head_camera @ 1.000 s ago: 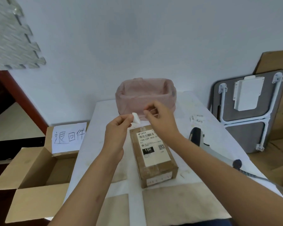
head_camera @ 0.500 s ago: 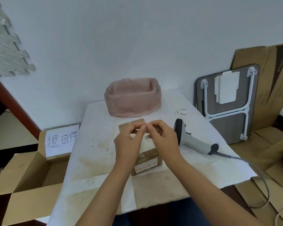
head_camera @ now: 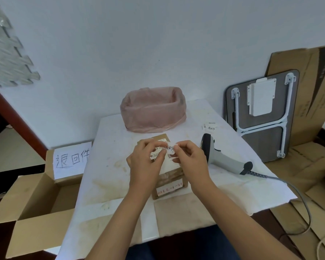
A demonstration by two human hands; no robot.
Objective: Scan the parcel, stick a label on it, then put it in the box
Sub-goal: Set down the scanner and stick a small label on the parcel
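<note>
My left hand (head_camera: 145,162) and right hand (head_camera: 190,159) pinched a small white red-lettered label (head_camera: 168,147) over the brown cardboard parcel (head_camera: 170,182). Parcel lay mid-tabletop (head_camera: 109,166), grey handheld scanner (head_camera: 220,158) just right.

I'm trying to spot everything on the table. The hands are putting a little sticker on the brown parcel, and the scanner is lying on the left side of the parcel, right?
Almost. The scanner lies on the right side of the parcel, not the left, as the head view shows. The rest fits: the left hand and right hand hold a little sticker over the top of the brown parcel.
</note>
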